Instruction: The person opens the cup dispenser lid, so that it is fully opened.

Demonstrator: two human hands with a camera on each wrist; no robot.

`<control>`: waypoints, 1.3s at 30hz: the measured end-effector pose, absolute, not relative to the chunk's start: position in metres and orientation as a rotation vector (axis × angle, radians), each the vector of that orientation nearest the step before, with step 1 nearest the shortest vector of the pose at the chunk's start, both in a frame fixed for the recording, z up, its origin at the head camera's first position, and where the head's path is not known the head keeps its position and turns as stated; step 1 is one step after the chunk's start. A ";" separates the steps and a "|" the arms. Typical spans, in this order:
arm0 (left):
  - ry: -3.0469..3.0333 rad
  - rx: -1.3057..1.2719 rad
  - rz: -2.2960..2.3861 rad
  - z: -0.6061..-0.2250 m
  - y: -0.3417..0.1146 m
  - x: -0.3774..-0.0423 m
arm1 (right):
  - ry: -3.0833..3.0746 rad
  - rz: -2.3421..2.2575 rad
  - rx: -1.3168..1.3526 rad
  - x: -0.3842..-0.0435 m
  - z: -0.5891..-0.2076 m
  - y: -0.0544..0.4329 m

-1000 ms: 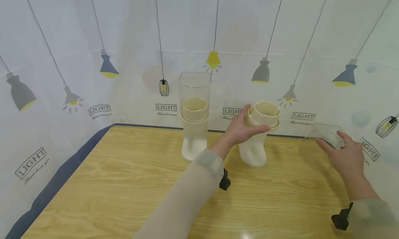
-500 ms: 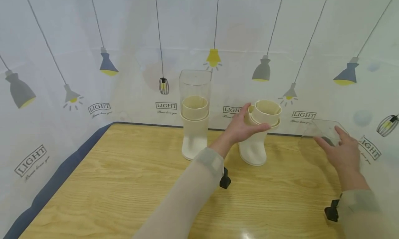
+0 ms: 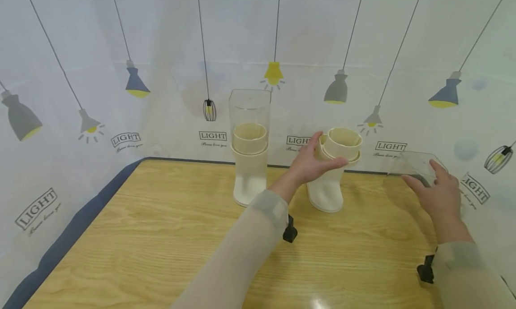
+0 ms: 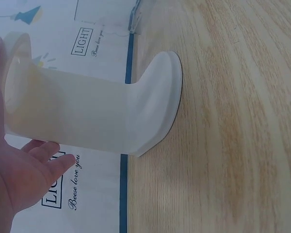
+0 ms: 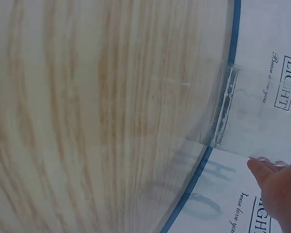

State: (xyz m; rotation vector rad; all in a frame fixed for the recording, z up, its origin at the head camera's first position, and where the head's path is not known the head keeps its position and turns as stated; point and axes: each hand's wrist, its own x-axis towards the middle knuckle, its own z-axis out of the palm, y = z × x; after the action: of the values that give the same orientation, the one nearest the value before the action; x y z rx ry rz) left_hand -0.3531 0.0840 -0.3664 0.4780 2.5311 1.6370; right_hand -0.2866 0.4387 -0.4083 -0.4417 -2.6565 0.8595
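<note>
My left hand point(image 3: 316, 163) grips the upper rim of a cream, boot-shaped dispenser base point(image 3: 328, 192), with a ring-shaped collar point(image 3: 344, 141) at its top. In the left wrist view this base point(image 4: 87, 107) has its broad foot on the table. Further right, my right hand point(image 3: 439, 195) holds a clear plastic container point(image 3: 419, 161) between thumb and fingers. The right wrist view shows the see-through walls of this container point(image 5: 242, 116) beside the fingers. Left of the gripped base stands a matching cream base point(image 3: 251, 174), with a clear container point(image 3: 251, 105) fitted upright on it.
A wooden table point(image 3: 161, 237) spreads under everything. Behind its dark blue back edge hangs a pale curtain point(image 3: 173, 45) printed with lamps and the word LIGHT. Black mounts point(image 3: 289, 230) sit at both wrists.
My right hand has shifted slightly left with the clear container. The left hand keeps its grip on the base, which stays in place; the head view has moved a little.
</note>
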 end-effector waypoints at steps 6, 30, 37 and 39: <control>2.530 0.500 1.659 -0.367 0.085 -0.353 | -2.657 0.875 -0.449 -0.288 -0.408 0.438; 2.521 0.506 1.680 -0.366 0.090 -0.351 | -2.659 0.850 -0.374 -0.294 -0.415 0.446; 2.514 0.506 1.675 -0.368 0.090 -0.351 | -2.661 0.911 -0.308 -0.293 -0.417 0.450; 2.519 0.509 1.666 -0.370 0.089 -0.350 | -2.660 0.906 -0.291 -0.292 -0.419 0.452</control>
State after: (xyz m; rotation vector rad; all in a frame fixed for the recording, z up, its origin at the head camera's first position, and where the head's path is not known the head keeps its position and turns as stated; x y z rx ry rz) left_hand -0.3500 0.0891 -0.3695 0.5089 2.5193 1.6660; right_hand -0.2919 0.4515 -0.4191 -0.2908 -2.6597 0.9062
